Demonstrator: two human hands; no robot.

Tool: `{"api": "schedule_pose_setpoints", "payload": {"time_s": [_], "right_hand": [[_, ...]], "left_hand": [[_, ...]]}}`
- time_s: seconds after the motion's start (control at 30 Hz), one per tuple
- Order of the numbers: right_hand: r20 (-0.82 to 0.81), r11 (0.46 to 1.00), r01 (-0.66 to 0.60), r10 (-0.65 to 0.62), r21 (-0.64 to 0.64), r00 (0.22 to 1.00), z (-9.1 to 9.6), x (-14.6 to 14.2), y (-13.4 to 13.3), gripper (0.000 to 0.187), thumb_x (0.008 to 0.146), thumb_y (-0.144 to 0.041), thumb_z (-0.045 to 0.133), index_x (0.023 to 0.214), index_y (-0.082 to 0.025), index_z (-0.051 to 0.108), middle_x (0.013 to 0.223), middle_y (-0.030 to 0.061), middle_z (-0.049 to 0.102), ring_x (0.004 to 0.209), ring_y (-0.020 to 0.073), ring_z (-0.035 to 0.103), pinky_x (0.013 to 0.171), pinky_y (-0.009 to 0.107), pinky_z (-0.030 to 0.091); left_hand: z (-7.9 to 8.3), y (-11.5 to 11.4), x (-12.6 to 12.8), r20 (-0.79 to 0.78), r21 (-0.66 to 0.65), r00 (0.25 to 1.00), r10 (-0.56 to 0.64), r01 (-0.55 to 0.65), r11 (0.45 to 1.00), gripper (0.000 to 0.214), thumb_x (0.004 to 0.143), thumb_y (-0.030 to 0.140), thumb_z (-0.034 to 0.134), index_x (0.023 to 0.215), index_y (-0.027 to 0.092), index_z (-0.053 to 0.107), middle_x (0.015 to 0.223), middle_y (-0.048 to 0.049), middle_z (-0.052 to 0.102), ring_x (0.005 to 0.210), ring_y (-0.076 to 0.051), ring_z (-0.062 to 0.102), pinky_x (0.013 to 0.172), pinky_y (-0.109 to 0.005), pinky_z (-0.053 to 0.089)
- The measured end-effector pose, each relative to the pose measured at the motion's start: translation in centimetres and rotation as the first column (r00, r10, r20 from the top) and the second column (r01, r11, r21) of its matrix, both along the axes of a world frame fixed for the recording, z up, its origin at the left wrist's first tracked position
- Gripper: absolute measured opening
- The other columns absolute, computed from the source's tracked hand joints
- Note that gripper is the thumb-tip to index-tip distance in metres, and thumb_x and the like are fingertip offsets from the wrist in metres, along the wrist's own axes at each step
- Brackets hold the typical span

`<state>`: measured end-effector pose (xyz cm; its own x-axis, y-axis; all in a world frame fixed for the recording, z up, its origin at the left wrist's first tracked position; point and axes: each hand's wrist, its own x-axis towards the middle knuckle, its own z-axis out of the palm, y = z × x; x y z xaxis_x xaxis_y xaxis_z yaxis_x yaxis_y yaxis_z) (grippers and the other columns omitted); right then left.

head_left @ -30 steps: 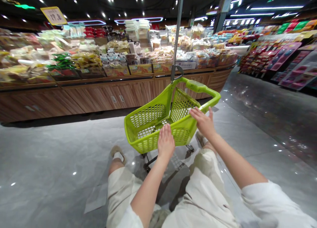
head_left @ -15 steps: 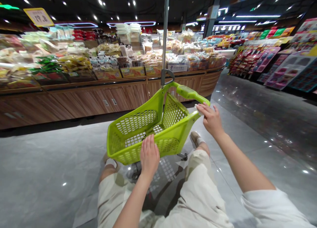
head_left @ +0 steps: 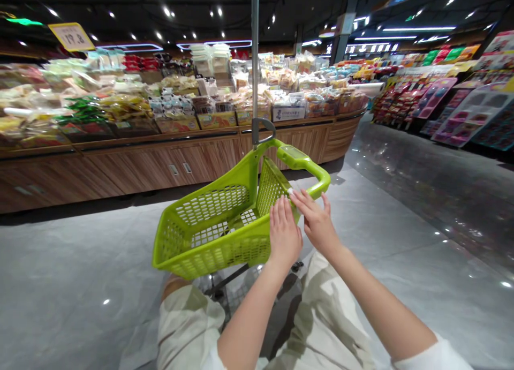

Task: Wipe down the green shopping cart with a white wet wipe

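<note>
Both hands have closed in at the near corner of a lime-green plastic shopping cart basket [head_left: 217, 236], which stands just ahead of the person's legs [head_left: 188, 327]. The left hand [head_left: 284, 233] lies flat against its side, fingers pressed together; the right hand [head_left: 316, 221] curls at a white scrap [head_left: 289, 191], though whether it pinches this is unclear.

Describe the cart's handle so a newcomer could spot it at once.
Before the long wooden display counter stands a lime-green plastic shopping cart with perforated walls. Its curved tubular handle tops the far rim, set apart by a flat, paler green panel.
</note>
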<state>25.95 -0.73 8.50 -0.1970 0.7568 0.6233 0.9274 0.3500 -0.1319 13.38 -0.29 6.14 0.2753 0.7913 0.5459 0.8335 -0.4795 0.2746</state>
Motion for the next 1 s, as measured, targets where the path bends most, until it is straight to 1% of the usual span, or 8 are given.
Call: {"api": "schedule_pose_setpoints", "payload": {"time_s": [0.1,0.23,0.33,0.5,0.6,0.77,0.87,1.0], "right_hand": [[0.083,0.995,-0.093,0.095,-0.023,0.992,1.0,2.2,0.3,0.074,0.079,-0.002,0.036,0.147,-0.03,0.043,0.147,0.0044,0.054,0.14,0.0204,0.044,0.12,0.054,-0.001],[-0.047,0.983,0.166,-0.163,0.079,0.986,2.6,6.3,2.5,0.067,0.081,-0.004,0.036,0.14,-0.031,0.051,0.139,0.0049,0.062,0.136,0.0232,0.049,0.118,0.06,0.001],[-0.113,0.951,0.287,-0.275,0.114,0.955,2.2,5.4,2.9,0.067,0.081,-0.004,0.036,0.142,-0.029,0.05,0.141,0.0062,0.06,0.137,0.0234,0.049,0.118,0.061,0.002],[0.123,0.996,0.035,-0.044,0.081,0.991,0.7,0.9,0.8,0.071,0.079,0.0,0.035,0.145,-0.023,0.046,0.146,0.0073,0.055,0.139,0.0198,0.046,0.121,0.051,0.0],[0.191,0.997,-0.032,0.019,0.065,0.981,1.6,2.9,0.9,0.072,0.077,0.003,0.036,0.142,-0.024,0.05,0.144,0.0064,0.057,0.137,0.0199,0.048,0.121,0.053,0.0],[0.005,0.956,0.27,-0.272,0.116,0.962,3.3,7.2,2.7,0.067,0.078,0.0,0.037,0.139,-0.022,0.053,0.139,0.0099,0.061,0.135,0.0256,0.051,0.117,0.065,0.006],[0.023,0.954,0.274,-0.279,0.122,0.96,2.3,4.3,2.4,0.068,0.079,0.0,0.036,0.143,-0.019,0.047,0.144,0.0115,0.056,0.135,0.0248,0.051,0.118,0.063,0.004],[0.178,0.994,0.04,-0.057,0.099,0.982,0.6,-0.8,0.6,0.065,0.081,-0.001,0.037,0.143,-0.017,0.048,0.146,0.0103,0.054,0.138,0.0216,0.047,0.122,0.051,0.008]], "left_hand": [[-0.4,0.0,-0.3,-0.009,0.017,1.0,-0.003,0.003,1.0,0.079,0.083,0.009,0.042,0.155,0.005,0.011,0.162,-0.0188,0.028,0.152,-0.026,0.019,0.125,-0.048,0.024],[-0.5,0.1,-0.7,-0.036,0.008,0.999,-0.034,0.034,0.999,0.083,0.081,0.01,0.044,0.156,0.003,0.008,0.164,-0.0183,0.021,0.154,-0.025,0.014,0.125,-0.046,0.023],[-0.5,0.3,-0.4,-0.046,0.005,0.998,-0.036,0.036,0.999,0.086,0.08,0.009,0.045,0.156,0.004,0.006,0.166,-0.0159,0.015,0.154,-0.023,0.009,0.126,-0.043,0.021],[-0.7,0.5,-0.5,-0.049,-0.002,0.998,-0.039,0.039,0.999,0.084,0.081,0.01,0.045,0.156,0.005,0.009,0.166,-0.0147,0.014,0.154,-0.022,0.008,0.126,-0.042,0.02],[-0.7,0.4,-0.9,-0.042,0.008,0.998,-0.05,0.051,0.999,0.085,0.08,0.01,0.047,0.156,0.006,0.009,0.166,-0.0146,0.016,0.154,-0.023,0.01,0.125,-0.044,0.022],[-0.6,0.4,-0.8,-0.03,0.036,0.998,-0.059,0.06,0.998,0.084,0.08,0.012,0.048,0.155,0.004,0.011,0.165,-0.0167,0.019,0.154,-0.024,0.012,0.125,-0.044,0.023],[-0.5,0.4,-0.6,-0.006,0.033,0.998,-0.068,0.068,0.997,0.083,0.081,0.014,0.05,0.154,0.003,0.012,0.164,-0.0187,0.021,0.154,-0.025,0.014,0.125,-0.045,0.023],[-0.5,0.5,-0.9,-0.013,0.023,0.996,-0.086,0.087,0.996,0.082,0.082,0.015,0.05,0.154,0.004,0.014,0.164,-0.0179,0.023,0.153,-0.026,0.015,0.125,-0.046,0.023]]}}
